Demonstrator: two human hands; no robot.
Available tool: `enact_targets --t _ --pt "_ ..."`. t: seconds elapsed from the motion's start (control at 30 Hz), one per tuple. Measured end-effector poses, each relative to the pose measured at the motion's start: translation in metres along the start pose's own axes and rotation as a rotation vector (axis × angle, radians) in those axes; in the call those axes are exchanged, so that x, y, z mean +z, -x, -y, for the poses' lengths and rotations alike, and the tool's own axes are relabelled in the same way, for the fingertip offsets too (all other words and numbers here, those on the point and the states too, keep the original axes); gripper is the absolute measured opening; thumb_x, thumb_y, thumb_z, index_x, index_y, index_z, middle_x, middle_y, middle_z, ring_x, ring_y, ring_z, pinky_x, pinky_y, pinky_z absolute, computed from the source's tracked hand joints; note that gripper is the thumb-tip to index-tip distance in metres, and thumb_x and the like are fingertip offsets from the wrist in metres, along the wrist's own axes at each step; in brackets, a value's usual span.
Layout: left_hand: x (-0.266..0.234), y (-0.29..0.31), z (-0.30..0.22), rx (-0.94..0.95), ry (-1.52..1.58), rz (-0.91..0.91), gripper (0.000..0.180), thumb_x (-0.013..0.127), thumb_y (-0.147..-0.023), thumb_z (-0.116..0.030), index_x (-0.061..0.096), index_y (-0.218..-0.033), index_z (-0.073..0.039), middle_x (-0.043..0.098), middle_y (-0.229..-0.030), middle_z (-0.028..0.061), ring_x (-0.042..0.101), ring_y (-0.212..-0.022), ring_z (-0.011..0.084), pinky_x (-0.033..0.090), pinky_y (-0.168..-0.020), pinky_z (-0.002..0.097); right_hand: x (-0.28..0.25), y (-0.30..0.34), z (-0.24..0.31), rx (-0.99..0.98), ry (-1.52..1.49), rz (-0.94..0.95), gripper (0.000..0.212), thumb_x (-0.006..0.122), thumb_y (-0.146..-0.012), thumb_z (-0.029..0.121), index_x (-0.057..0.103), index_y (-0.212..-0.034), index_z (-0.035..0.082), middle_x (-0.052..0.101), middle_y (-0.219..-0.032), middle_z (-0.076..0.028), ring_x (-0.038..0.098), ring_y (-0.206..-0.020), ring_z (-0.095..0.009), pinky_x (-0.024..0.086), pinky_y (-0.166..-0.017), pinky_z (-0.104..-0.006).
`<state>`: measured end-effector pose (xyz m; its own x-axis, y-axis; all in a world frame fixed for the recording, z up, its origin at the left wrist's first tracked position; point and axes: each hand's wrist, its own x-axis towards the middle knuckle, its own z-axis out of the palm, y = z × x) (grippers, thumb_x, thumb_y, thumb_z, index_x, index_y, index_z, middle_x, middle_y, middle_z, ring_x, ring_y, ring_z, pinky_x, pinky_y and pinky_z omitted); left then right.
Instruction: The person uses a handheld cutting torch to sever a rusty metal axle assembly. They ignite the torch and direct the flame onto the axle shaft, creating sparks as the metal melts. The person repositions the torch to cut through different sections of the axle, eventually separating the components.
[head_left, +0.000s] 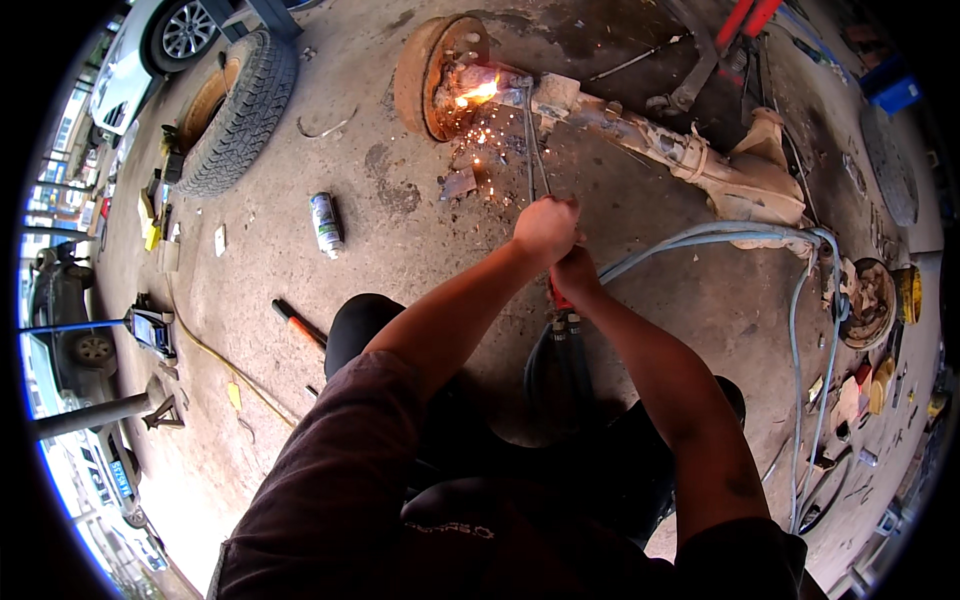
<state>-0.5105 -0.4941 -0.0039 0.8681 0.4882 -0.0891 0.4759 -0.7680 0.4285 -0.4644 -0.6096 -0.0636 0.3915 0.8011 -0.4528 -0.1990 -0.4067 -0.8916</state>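
Observation:
Both my hands are closed on a gas torch (531, 150) with long thin metal tubes. My left hand (547, 230) wraps its forward part. Just behind it, close to the red end of the handle, my right hand (575, 272) grips the torch. Its head lies against a rusty vehicle axle (640, 135), near the brown brake drum (416, 80) at the far end. A bright flame (480, 92) burns there, and orange sparks (478, 140) fall to the floor. Dark hoses (560, 365) hang from the handle between my knees.
Blue-grey hoses (690, 236) cross the axle at the right. A spray can (326, 224) and an orange-and-black handled tool (297, 322) lie on the concrete at left. Beyond them is a large tyre (245, 120). Red stand legs (735, 25) rise at the far right.

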Motion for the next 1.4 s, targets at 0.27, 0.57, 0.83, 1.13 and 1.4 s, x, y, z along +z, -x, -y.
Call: enact_targets --t 0.27,0.57,0.83,1.13,1.4 --pt "0.009 0.003 0.011 -0.01 -0.001 0.011 0.044 0.082 -0.077 -0.036 0.065 -0.101 -0.003 0.069 -0.1 0.0219 0.067 -0.101 0.0392 0.055 -0.086 0.0476 0.008 -0.011 -0.018 -0.023 -0.023 -0.023 0.033 0.051 -0.102 0.025 0.06 -0.083 0.0 0.062 -0.06 -0.012 0.066 -0.05 -0.024 0.048 -0.048 -0.039" --pt "0.01 0.004 0.013 -0.002 -0.022 0.01 0.045 0.082 -0.078 -0.035 0.064 -0.103 -0.002 0.069 -0.103 0.0217 0.067 -0.101 0.0391 0.055 -0.087 0.047 0.009 -0.011 -0.016 0.014 0.018 -0.027 0.03 0.051 -0.101 0.021 0.06 -0.082 -0.001 0.063 -0.062 -0.012 0.066 -0.052 -0.024 0.049 -0.049 -0.0406" --pt "0.012 0.007 0.014 -0.031 0.022 0.003 0.044 0.081 -0.078 -0.035 0.063 -0.102 -0.002 0.068 -0.102 0.0228 0.067 -0.1 0.0409 0.055 -0.086 0.0479 0.011 -0.006 -0.013 0.011 0.018 -0.015 0.032 0.047 -0.102 0.02 0.059 -0.081 -0.001 0.06 -0.057 -0.012 0.064 -0.047 -0.025 0.047 -0.045 -0.0399" --pt "0.01 0.008 0.01 -0.004 0.014 0.005 0.045 0.082 -0.077 -0.035 0.063 -0.101 -0.002 0.068 -0.102 0.022 0.067 -0.1 0.04 0.055 -0.086 0.0473 0.011 -0.004 -0.015 -0.016 -0.014 -0.016 0.031 0.048 -0.103 0.021 0.058 -0.084 -0.002 0.059 -0.057 -0.012 0.062 -0.045 -0.024 0.047 -0.043 -0.0394" --pt "0.014 0.008 0.012 -0.01 0.009 0.003 0.042 0.082 -0.078 -0.032 0.064 -0.102 -0.002 0.068 -0.103 0.0223 0.066 -0.103 0.0393 0.054 -0.088 0.0467 0.012 -0.006 -0.016 0.04 -0.059 -0.022 0.034 0.048 -0.104 0.023 0.059 -0.082 -0.001 0.057 -0.057 -0.011 0.061 -0.044 -0.024 0.046 -0.043 -0.04"
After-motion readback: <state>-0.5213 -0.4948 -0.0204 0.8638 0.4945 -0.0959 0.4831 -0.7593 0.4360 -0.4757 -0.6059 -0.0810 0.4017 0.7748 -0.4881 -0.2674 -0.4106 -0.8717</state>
